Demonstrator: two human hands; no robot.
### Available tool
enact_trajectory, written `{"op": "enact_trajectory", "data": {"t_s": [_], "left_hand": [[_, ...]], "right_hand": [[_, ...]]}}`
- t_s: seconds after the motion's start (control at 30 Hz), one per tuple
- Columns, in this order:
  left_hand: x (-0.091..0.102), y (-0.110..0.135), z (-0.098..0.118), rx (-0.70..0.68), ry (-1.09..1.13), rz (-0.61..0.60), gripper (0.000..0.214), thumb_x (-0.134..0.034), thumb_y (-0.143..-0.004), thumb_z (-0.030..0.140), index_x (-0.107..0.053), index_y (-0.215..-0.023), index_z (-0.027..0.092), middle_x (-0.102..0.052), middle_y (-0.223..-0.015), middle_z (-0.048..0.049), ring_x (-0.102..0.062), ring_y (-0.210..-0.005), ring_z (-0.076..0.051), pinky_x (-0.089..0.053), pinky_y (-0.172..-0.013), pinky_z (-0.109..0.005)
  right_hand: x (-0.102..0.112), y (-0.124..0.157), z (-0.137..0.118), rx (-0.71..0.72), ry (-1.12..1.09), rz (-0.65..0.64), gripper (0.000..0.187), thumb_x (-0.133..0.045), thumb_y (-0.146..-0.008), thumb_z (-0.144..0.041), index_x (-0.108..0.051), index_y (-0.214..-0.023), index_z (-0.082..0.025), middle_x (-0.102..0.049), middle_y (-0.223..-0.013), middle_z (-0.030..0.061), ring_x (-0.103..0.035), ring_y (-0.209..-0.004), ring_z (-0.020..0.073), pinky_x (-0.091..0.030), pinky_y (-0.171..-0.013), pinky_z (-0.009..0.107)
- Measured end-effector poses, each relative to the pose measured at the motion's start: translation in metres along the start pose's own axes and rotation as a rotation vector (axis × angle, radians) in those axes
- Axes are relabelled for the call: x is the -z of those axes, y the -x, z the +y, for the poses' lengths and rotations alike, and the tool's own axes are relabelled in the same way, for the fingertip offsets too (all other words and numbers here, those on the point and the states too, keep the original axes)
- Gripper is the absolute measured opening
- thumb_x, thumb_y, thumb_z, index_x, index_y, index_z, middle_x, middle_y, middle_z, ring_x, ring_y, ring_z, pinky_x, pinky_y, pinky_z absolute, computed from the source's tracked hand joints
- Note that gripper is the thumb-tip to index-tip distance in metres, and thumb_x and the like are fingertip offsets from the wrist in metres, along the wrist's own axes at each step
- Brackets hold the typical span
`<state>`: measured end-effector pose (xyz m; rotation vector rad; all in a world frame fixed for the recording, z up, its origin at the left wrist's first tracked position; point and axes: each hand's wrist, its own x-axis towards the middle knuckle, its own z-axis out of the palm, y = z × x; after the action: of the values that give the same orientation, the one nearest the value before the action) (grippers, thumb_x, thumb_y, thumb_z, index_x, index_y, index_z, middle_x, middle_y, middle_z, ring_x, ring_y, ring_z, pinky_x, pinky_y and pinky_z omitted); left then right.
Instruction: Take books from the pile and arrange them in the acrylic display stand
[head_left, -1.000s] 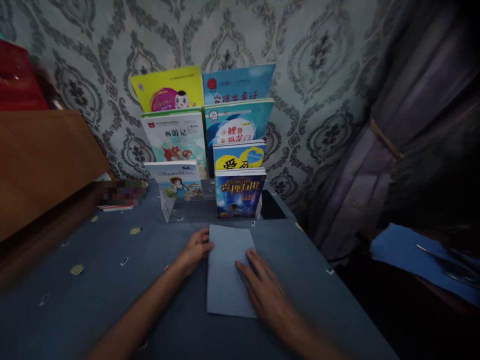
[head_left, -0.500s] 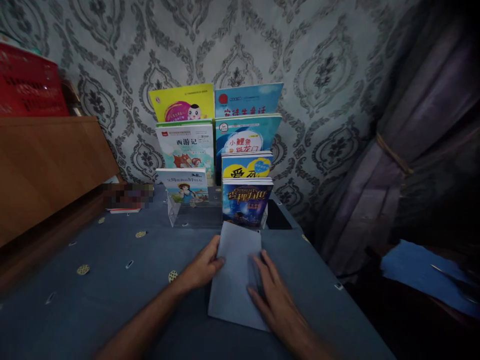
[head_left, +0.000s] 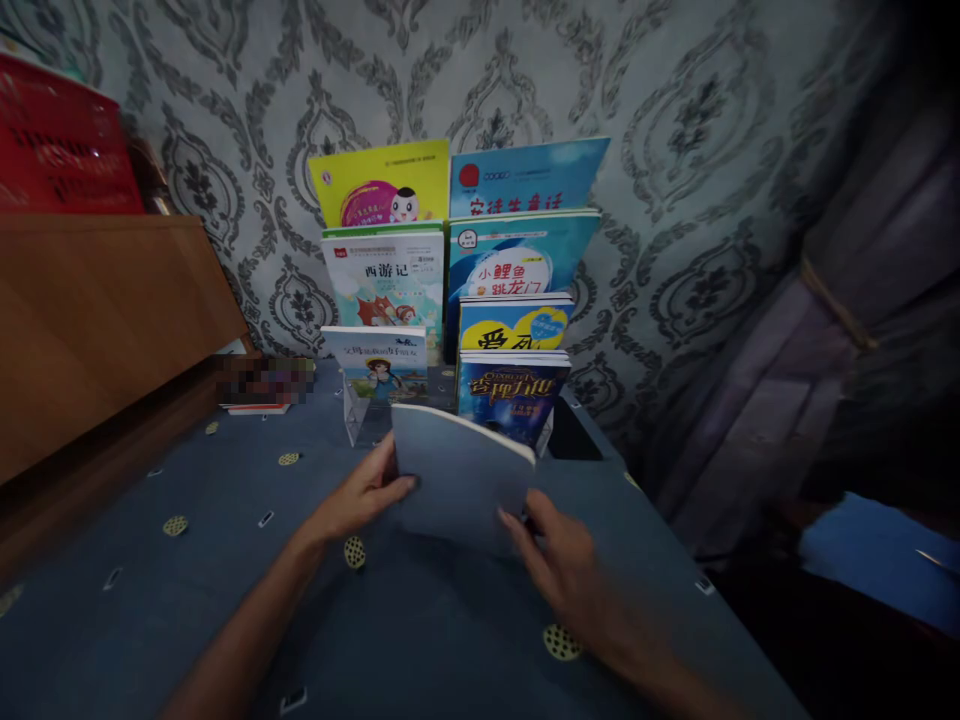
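A thin book (head_left: pixel 457 480) with a plain blue-grey cover facing me is held up off the table, slightly bowed. At its left edge my left hand (head_left: pixel 371 490) grips it, thumb on the near side. My right hand (head_left: pixel 551 545) pinches the right edge. Just beyond it, a clear display stand (head_left: pixel 360 420) bears books in two columns. In front on the right is a dark blue book (head_left: pixel 510 395); on the left, a book with a girl in a hat (head_left: pixel 382 365). Behind are a white-topped book (head_left: pixel 386 270), a yellow book (head_left: pixel 379 185) and blue books (head_left: pixel 525 180).
A wooden cabinet (head_left: pixel 112 320) stands at the left with a red basket (head_left: pixel 67 140) on top. Several books (head_left: pixel 262 385) lie beside it. A dark flat object (head_left: pixel 577 435) lies right of the stand. A curtain (head_left: pixel 780 400) hangs right of the patterned tablecloth (head_left: pixel 225 590).
The blue-grey book has been lifted and tipped upright, turning from lengthwise to wider across. My right hand has gone from spread over its cover to gripping its right edge. The view has shifted slightly.
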<state>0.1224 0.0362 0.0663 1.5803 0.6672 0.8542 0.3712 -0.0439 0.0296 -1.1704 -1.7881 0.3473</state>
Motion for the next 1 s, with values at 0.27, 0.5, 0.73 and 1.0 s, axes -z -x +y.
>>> {"op": "enact_trajectory", "data": {"t_s": [0.27, 0.5, 0.73, 1.0], "left_hand": [[0.009, -0.002, -0.032, -0.056, -0.052, -0.025, 0.073, -0.065, -0.089, 0.037, -0.034, -0.154, 0.026, -0.058, -0.138, -0.0105, -0.057, -0.124, -0.027, -0.046, -0.108, -0.041], [0.009, 0.001, -0.032, -0.074, -0.386, 0.073, 0.050, -0.057, -0.093, 0.034, -0.046, -0.140, 0.021, -0.062, -0.104, -0.0053, -0.058, -0.095, -0.023, -0.051, -0.090, -0.038], [0.013, -0.001, -0.031, -0.096, -0.569, 0.178, 0.046, -0.054, -0.093, 0.033, -0.044, -0.136, 0.018, -0.060, -0.081, 0.0003, -0.056, -0.074, -0.020, -0.048, -0.070, -0.030], [0.038, -0.005, -0.042, -0.109, -0.688, 0.420, 0.047, -0.055, -0.088, 0.029, -0.047, -0.133, 0.018, -0.064, -0.080, -0.0006, -0.059, -0.070, -0.020, -0.049, -0.070, -0.031]], "right_hand": [[-0.023, 0.003, 0.027, 0.402, 0.258, 0.108, 0.045, -0.040, -0.102, -0.010, -0.047, -0.145, -0.021, -0.076, -0.102, 0.0087, -0.076, -0.091, 0.0215, -0.065, -0.078, 0.033], [-0.022, 0.005, 0.038, 0.418, 0.320, 0.105, 0.065, -0.041, -0.101, -0.006, -0.027, -0.161, -0.028, -0.073, -0.124, 0.0090, -0.073, -0.109, 0.0234, -0.064, -0.090, 0.037], [-0.035, -0.021, 0.049, 0.418, 0.277, 0.079, 0.067, -0.041, -0.100, -0.004, -0.026, -0.160, -0.027, -0.073, -0.113, 0.0099, -0.074, -0.101, 0.0229, -0.064, -0.085, 0.037], [-0.075, -0.061, 0.060, 0.436, 0.233, 0.077, 0.067, -0.035, -0.098, -0.003, -0.028, -0.160, -0.028, -0.070, -0.108, 0.0094, -0.071, -0.097, 0.0231, -0.063, -0.083, 0.037]]}}
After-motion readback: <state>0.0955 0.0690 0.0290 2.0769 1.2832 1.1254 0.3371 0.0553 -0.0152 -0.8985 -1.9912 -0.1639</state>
